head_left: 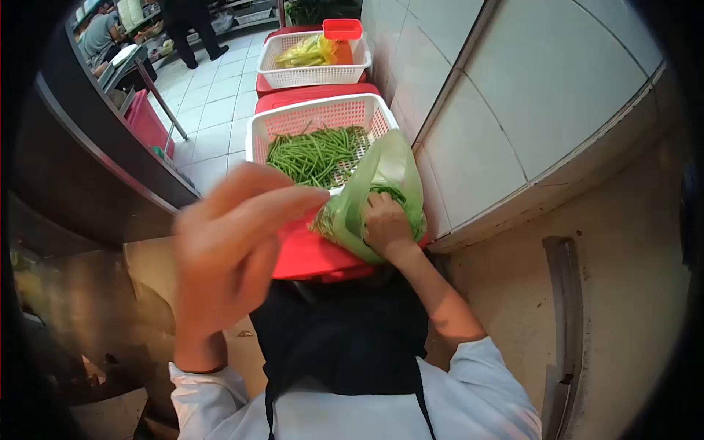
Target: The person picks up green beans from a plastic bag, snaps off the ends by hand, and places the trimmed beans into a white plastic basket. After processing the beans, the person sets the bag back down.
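My left hand is raised close to the camera and slightly blurred. Its upper finger stretches to the right, the others are loosely bent and apart, and nothing shows in it. My right hand reaches into a light green plastic bag, its fingers curled down into the green beans inside; the fingertips are hidden. The bag rests on a red lid, against the near right corner of a white plastic basket. More long green beans lie loose in this basket.
Behind stands another white basket with a yellow bag and a small red tray. A tiled wall runs along the right. At the far left are a metal table, a pink bin and other people.
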`<state>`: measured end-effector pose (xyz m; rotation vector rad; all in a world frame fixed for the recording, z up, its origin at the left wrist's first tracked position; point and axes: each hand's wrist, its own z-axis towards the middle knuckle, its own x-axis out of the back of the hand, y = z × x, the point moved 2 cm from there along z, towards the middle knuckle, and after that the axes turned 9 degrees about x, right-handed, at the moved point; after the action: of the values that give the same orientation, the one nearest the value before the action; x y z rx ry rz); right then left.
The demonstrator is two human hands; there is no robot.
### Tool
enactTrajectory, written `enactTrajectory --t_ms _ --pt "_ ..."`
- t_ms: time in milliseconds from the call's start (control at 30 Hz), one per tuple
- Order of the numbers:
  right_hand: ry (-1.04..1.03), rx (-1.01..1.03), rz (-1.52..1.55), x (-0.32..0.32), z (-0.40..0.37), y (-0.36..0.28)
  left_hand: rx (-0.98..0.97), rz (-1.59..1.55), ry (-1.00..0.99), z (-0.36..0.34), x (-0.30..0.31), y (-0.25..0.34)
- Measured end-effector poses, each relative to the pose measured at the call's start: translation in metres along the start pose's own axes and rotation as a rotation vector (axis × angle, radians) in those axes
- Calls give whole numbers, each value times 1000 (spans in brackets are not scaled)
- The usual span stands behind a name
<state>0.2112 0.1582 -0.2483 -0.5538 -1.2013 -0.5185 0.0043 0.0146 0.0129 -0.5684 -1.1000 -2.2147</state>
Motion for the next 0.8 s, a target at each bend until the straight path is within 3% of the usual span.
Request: enactTrajectory --t_ms 100,167,233,333,467,667,767,800 --pt "12 21 73 9 -1 33 211 -86 -20 -33 -65 -38" --pt "127 39 217 19 2 38 349 -118 -58 -56 -80 -48" --pt "70 8 360 48 8 36 473 -171 -115 -74 -92 -54" --pt "-2 10 435 58 12 40 474 -219 -131 -87 -122 -56" --pt "0 97 313 72 8 27 365 -4 73 -78 -154 -50" --pt "43 -51 313 72 -21 32 410 66 196 -81 -167 -58" --pt "95 127 94 56 -32 30 405 69 227 -82 -176 -64" --pt "103 100 86 49 -30 28 396 75 237 -82 -179 -65"
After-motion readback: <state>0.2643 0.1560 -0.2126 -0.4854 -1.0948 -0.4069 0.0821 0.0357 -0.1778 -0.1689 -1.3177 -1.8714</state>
